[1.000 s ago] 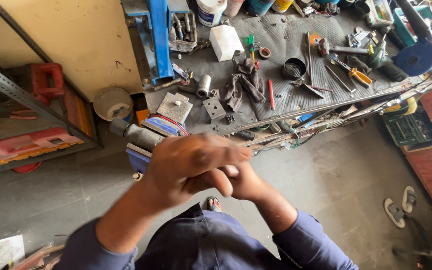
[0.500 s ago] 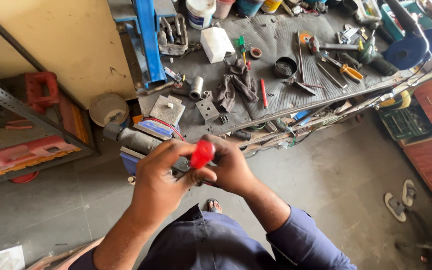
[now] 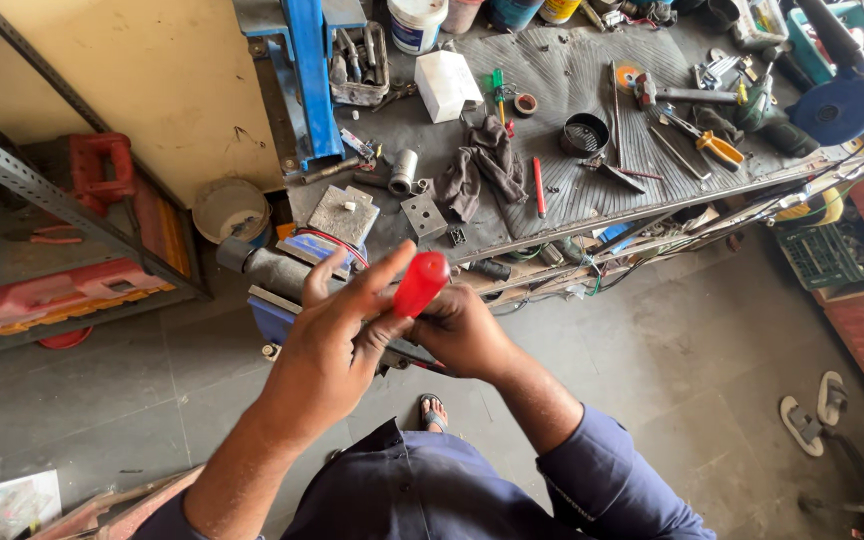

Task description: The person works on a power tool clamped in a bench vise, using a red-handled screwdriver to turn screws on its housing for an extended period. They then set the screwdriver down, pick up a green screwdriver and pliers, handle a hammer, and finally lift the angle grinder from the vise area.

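Note:
My left hand (image 3: 327, 350) and my right hand (image 3: 464, 335) meet in front of my chest, above the grey floor. Between them a red-handled screwdriver (image 3: 420, 283) sticks up, handle topmost. The left hand's thumb and palm press on the handle while its fingers spread upward. My right hand is curled into a fist around a small dark part (image 3: 404, 355) at the tool's lower end; most of that part and the tool's shaft are hidden.
A cluttered workbench (image 3: 592, 190) ahead holds a grey rag (image 3: 482, 165), a white box (image 3: 449, 85), pliers (image 3: 707, 140), a hammer (image 3: 682, 95) and a blue grinder (image 3: 842, 95). A blue vise (image 3: 297, 270) stands at its near corner, a metal shelf (image 3: 42, 200) at left, sandals (image 3: 817, 410) at right.
The hands were clasped together hiding the tool; the red handle has since come into view and the left fingers have spread apart.

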`<state>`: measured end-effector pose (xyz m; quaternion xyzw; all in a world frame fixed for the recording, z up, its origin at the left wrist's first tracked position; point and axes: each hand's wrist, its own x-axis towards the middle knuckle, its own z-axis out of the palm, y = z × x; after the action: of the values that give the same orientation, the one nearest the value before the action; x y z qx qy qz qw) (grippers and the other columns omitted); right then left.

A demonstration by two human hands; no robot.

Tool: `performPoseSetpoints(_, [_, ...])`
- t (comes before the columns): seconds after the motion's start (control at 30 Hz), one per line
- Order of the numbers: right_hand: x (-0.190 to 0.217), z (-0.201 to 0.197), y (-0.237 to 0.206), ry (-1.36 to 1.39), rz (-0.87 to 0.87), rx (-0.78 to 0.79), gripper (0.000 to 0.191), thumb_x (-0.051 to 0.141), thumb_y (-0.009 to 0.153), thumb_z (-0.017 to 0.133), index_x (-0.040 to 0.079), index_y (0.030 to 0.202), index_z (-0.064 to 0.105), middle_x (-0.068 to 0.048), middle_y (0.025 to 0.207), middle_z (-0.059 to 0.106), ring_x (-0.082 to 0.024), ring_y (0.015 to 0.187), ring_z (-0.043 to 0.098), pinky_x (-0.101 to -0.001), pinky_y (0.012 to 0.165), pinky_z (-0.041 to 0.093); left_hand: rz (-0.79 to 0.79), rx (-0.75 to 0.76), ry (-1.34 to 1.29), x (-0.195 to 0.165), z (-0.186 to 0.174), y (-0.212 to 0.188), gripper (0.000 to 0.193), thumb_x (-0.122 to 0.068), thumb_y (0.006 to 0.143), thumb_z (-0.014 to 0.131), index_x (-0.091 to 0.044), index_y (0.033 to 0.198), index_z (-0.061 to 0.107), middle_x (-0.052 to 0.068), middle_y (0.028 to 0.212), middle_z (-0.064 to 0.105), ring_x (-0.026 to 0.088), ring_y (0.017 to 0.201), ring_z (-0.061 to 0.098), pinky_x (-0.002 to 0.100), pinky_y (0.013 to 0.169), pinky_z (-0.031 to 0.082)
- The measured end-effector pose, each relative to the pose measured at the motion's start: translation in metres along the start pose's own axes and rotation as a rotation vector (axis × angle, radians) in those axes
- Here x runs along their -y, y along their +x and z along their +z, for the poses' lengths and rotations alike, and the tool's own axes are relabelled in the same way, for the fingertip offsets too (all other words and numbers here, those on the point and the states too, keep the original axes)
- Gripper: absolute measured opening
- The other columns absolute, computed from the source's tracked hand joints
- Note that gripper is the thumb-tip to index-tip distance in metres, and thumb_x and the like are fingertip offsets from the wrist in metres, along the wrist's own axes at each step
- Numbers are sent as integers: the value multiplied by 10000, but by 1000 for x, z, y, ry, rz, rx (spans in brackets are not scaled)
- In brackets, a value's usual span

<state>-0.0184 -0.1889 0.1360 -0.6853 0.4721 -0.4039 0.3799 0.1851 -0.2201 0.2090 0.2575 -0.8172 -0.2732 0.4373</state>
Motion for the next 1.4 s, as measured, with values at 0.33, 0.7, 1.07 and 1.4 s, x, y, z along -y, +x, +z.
performPoseSetpoints(0.33, [-10,9,-3,211,113,-27,311,33,849,810,34,1137,693,-37,1093,726,-116,1024,693,-332,897,590,-109,-105,145,9,12,-11,190,-176,814,826,-113,952,712,-7,896,729,228,937,622,429,931,400])
performPoseSetpoints(0.7, [-6,23,-4,96,211,-135,165,29,917,719,56,1079,716,-52,963,737,-96,895,684,-318,790,588,-99,-52,-1,8,16,-10,306,-223,820,819,-65,1050,692,63,975,701,262,954,619,432,864,442])
performPoseSetpoints(1.07, [-5,11,-8,-27,14,-47,176,23,930,714,90,1092,724,-71,1022,771,-215,962,743,-343,850,582,-49,34,18,19,14,-15,63,-93,921,731,-93,984,730,66,801,736,270,765,730,538,1215,352])
performPoseSetpoints(1.4, [-4,39,-9,-164,-51,-208,293,107,860,755,103,1130,640,-108,1083,719,-311,1031,725,-396,884,574,-142,-71,-602,-26,-1,-9,593,-352,1050,617,2,1473,400,190,1406,565,242,1285,578,407,1178,407])
